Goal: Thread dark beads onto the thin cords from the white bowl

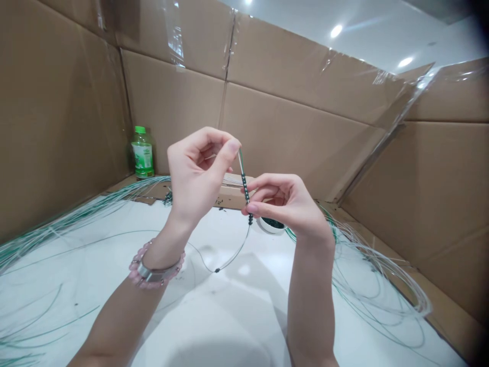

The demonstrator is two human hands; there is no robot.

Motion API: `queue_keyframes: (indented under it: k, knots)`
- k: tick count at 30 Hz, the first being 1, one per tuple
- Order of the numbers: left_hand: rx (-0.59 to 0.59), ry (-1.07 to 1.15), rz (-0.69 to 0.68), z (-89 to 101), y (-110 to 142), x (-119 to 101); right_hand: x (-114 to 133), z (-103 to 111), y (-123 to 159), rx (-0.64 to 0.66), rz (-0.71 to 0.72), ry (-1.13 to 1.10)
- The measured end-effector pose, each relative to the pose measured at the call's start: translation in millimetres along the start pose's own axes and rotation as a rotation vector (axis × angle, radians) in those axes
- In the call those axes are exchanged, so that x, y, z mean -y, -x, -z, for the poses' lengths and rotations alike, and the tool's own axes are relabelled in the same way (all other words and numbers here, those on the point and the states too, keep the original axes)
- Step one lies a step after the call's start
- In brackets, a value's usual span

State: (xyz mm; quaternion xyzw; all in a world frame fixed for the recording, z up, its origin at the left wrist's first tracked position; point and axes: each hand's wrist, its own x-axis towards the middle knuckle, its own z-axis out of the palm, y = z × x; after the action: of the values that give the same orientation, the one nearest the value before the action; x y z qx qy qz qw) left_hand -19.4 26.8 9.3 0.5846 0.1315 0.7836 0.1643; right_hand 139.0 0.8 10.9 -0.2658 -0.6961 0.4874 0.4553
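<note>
Left forearm (122,321) rose from between 7 and 8 o'clock, slanting toward 1. Left wrist (176,229) nearly straight, left hand (200,171) raised, thumb side facing wearer. Left thumb (224,159) pressed to index finger, other fingers curled behind.

Right forearm (311,300) stood almost upright, toward 12 o'clock. Right wrist (315,237) bent, right hand (280,204) angled toward 10. Right thumb (265,209) and index finger (275,179) came near each other at tips, remaining fingers bent between. Left fingertips sat above right ones. Hands near, apart.
</note>
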Motion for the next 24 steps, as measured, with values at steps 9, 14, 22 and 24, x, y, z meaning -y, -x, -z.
queue_keyframes:
  k: [9,14,22,24]
  knots:
    - [0.109,0.065,0.09,-1.4,0.2,-2.9,0.1,-2.1,0.7,-0.01,0.083,0.017]
    - [0.169,0.019,0.142,-1.1,1.2,-8.8,-2.1,-11.9,-4.9,-0.1,0.178,0.037]
    - [0.115,0.024,0.113,-0.6,0.2,-4.5,-0.3,-7.9,-2.2,-0.085,0.155,0.08]
    - [0.091,0.055,0.129,-0.7,-0.2,-1.7,-1.1,-7.8,-2.8,-0.128,0.162,0.081]
